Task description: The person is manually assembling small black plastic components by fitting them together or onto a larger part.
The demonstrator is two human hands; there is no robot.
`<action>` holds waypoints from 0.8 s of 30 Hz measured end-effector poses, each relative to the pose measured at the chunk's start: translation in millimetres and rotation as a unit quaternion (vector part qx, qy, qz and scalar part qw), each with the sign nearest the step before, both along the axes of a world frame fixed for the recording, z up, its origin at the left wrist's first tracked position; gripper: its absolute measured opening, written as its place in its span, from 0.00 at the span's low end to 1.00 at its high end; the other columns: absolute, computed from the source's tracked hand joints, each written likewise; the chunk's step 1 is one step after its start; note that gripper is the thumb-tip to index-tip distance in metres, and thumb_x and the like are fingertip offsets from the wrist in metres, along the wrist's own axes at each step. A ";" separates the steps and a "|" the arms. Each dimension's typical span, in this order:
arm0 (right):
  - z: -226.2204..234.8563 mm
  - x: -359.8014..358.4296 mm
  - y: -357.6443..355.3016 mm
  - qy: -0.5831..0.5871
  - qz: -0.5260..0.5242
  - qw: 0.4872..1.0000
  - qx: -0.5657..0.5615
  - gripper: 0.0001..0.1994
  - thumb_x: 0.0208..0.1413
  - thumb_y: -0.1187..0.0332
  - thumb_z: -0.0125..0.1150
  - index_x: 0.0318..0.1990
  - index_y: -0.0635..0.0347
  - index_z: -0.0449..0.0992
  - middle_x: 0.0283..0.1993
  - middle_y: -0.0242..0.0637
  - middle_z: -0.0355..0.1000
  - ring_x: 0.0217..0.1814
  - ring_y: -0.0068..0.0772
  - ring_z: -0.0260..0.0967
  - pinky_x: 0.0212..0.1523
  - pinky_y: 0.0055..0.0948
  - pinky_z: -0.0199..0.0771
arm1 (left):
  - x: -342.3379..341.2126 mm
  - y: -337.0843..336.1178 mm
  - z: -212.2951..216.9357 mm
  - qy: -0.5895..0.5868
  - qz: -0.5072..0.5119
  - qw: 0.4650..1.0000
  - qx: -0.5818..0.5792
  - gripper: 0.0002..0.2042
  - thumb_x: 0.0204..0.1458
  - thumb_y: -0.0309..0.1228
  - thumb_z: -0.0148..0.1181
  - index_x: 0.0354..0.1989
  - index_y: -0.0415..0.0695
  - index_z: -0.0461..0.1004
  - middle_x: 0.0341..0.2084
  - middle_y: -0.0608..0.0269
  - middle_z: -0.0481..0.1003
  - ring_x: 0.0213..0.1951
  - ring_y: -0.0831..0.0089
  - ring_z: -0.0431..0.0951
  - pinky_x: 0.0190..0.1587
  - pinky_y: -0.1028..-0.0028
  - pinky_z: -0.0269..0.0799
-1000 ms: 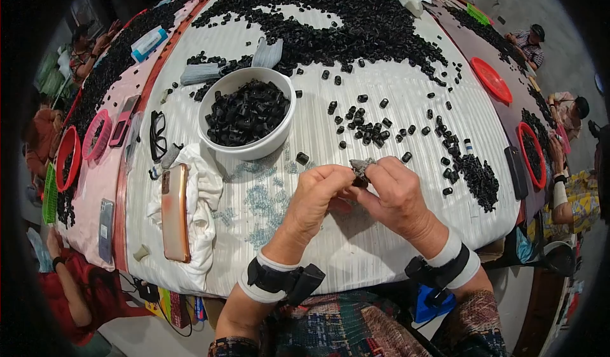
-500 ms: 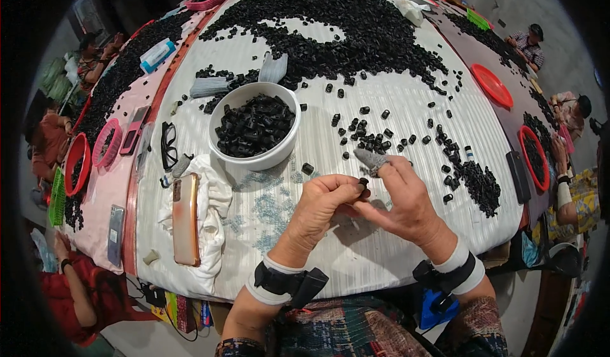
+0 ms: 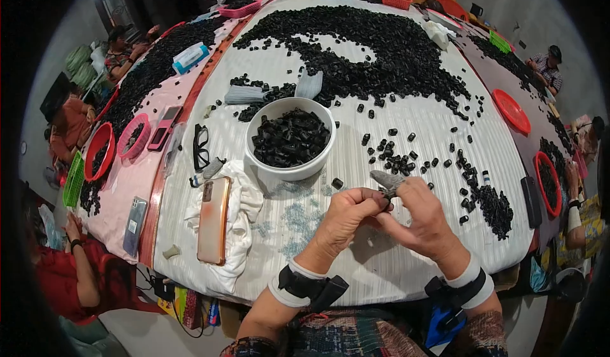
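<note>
Close together over the near part of the table, my left hand (image 3: 343, 223) and my right hand (image 3: 424, 220) meet at the fingertips. Both are closed on one small black plastic piece (image 3: 385, 197), mostly covered by the fingers. A grey cloth finger cover (image 3: 386, 180) sits on a finger of my right hand. Just beyond the hands lies a loose cluster of short black cylindrical pieces (image 3: 397, 160). To the right is a heap of thin black pieces (image 3: 494, 212). A white bowl (image 3: 291, 173) full of black plastic pieces stands beyond my left hand.
A large mound of black pieces (image 3: 381, 39) covers the far table. At left are glasses (image 3: 201, 147) and a phone (image 3: 214, 220) on a white cloth (image 3: 244, 211). Small clear bits (image 3: 295, 223) lie near my left wrist. Other people sit along both sides, near red baskets (image 3: 548, 182).
The view has shifted, so the table and its things appear farther right and lower. My hands stay together at the black piece, with only slight finger movement.
</note>
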State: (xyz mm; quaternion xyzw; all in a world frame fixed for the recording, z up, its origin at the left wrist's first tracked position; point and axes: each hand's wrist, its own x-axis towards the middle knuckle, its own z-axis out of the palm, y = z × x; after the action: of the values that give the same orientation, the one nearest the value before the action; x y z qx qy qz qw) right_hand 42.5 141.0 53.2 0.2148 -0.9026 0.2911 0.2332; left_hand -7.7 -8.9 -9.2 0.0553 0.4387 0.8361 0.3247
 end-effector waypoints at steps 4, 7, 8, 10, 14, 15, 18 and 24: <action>13.4 -3.7 4.3 -0.099 0.014 0.991 -0.091 0.09 0.45 0.78 0.59 0.37 0.67 0.72 0.28 0.39 0.67 0.28 0.31 0.66 0.27 0.25 0.66 | -3.7 -5.6 1.0 0.010 -0.025 0.998 0.064 0.06 0.51 0.27 0.58 0.34 0.37 0.73 0.29 0.59 0.76 0.30 0.73 0.78 0.31 0.76 0.76; 16.5 -4.2 3.9 -0.147 0.031 0.977 -0.154 0.07 0.47 0.79 0.57 0.36 0.65 0.74 0.26 0.33 0.66 0.24 0.17 0.62 0.22 0.17 0.62 | -2.3 -5.6 4.3 0.012 -0.038 0.994 0.102 0.06 0.51 0.27 0.58 0.33 0.37 0.73 0.29 0.59 0.76 0.30 0.72 0.78 0.30 0.76 0.76; 19.2 -3.5 5.1 -0.163 0.041 0.966 -0.196 0.07 0.47 0.79 0.57 0.36 0.65 0.74 0.27 0.32 0.66 0.24 0.17 0.62 0.23 0.17 0.62 | -1.7 -5.0 5.8 0.007 -0.043 0.992 0.119 0.06 0.51 0.27 0.59 0.32 0.37 0.72 0.29 0.59 0.76 0.30 0.72 0.79 0.30 0.75 0.76; 18.4 -4.0 7.6 -0.185 0.060 0.945 -0.264 0.07 0.47 0.79 0.57 0.35 0.66 0.74 0.26 0.28 0.67 0.24 0.14 0.61 0.24 0.16 0.62 | -2.1 -3.8 5.9 0.003 -0.049 0.992 0.118 0.07 0.50 0.25 0.59 0.35 0.36 0.71 0.29 0.57 0.76 0.29 0.69 0.79 0.29 0.73 0.77; 28.7 -10.7 7.8 -0.225 0.011 0.926 -0.304 0.05 0.49 0.78 0.56 0.34 0.66 0.74 0.26 0.24 0.67 0.25 0.11 0.60 0.24 0.15 0.61 | -4.2 -3.5 6.7 -0.016 -0.038 0.991 0.126 0.13 0.53 0.34 0.56 0.39 0.36 0.71 0.32 0.55 0.75 0.31 0.67 0.79 0.29 0.71 0.77; 42.1 -15.7 -3.1 -0.233 -0.007 0.916 -0.328 0.04 0.49 0.77 0.56 0.33 0.66 0.73 0.26 0.26 0.68 0.25 0.11 0.60 0.24 0.15 0.61 | -5.0 -3.7 5.7 -0.048 -0.020 0.989 0.138 0.15 0.54 0.38 0.54 0.39 0.37 0.71 0.33 0.55 0.75 0.32 0.67 0.78 0.29 0.71 0.76; 50.9 -47.0 -8.9 -0.210 0.013 0.942 -0.260 0.05 0.48 0.76 0.55 0.33 0.68 0.72 0.24 0.31 0.71 0.26 0.13 0.66 0.24 0.17 0.65 | -6.4 -4.6 0.9 -0.030 0.012 0.994 0.109 0.19 0.55 0.44 0.51 0.38 0.38 0.71 0.33 0.56 0.74 0.31 0.69 0.75 0.30 0.71 0.74; 50.1 -113.9 -51.2 -0.192 0.099 0.918 -0.333 0.07 0.50 0.74 0.54 0.35 0.68 0.71 0.28 0.34 0.73 0.30 0.18 0.70 0.28 0.19 0.71 | -6.5 -5.0 0.0 -0.033 0.027 0.993 0.108 0.17 0.54 0.43 0.52 0.36 0.38 0.71 0.31 0.57 0.73 0.29 0.71 0.74 0.28 0.72 0.73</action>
State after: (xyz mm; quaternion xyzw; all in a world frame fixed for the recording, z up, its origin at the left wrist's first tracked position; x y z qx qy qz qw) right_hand -71.4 89.9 103.3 0.1533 -0.7552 0.6318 0.0833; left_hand -14.2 -13.9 -9.3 0.0505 0.3358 0.8885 0.3086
